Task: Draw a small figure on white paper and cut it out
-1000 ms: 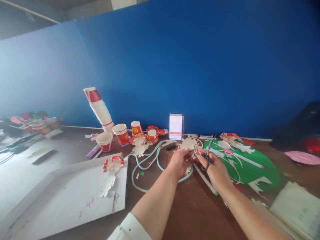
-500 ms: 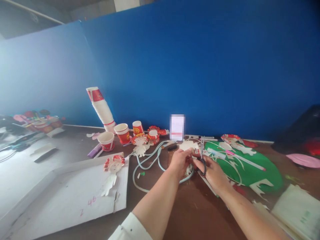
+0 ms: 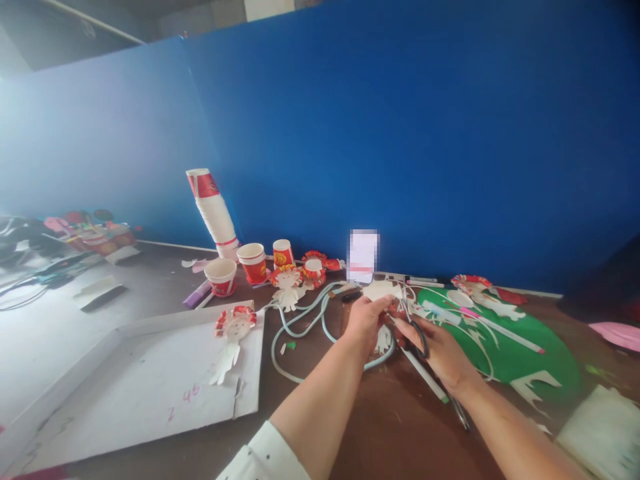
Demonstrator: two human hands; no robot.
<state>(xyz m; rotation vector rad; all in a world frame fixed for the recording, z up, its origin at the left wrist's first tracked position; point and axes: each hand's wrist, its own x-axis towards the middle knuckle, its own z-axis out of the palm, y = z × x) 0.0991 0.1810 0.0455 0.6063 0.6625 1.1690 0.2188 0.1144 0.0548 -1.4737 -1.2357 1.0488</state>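
Only readable text I've got: pink handwriting on the white cardboard tray (image 3: 135, 393), which sits on the tabletop (image 3: 395, 433) left of my left fingers (image 3: 381, 305). Upper mark looks like "46", slanted. Below and left of it, one character, 2 or Z, can't tell which. Dark squiggles toward the tray's lower left: can't make out as characters. Small red cup (image 3: 283, 257) has a yellow emblem, too small for me to read. Yellow mark on the nested red cups (image 3: 254, 272) near it: same. Upright screen (image 3: 363, 255) is pixelated, text lost. Pale booklet (image 3: 603, 430) on my right: marks too blurred.
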